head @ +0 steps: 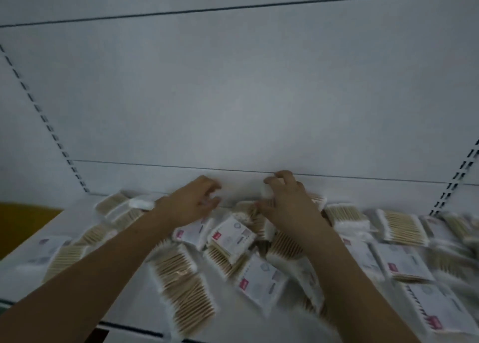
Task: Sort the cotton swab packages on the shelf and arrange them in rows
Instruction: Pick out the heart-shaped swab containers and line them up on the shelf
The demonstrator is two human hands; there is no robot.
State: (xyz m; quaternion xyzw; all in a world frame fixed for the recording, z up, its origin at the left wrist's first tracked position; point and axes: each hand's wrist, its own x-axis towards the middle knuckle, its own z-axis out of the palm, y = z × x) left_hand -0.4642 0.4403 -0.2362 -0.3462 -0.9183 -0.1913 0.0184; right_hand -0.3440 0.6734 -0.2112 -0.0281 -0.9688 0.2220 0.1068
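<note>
Fingers of right hand curled round a package at shelf back edge; left hand loosely clawed, apparently empty. Loose heap of cotton swab packages beneath, reaching front edge. Risk: forearms nudging slippery packs overboard.

Clear glossy plastic wraps the cotton swab packages, sticks wood-coloured with paper labels; the shelf looks matt white.

dim light – white back panel, slotted uprights
</note>
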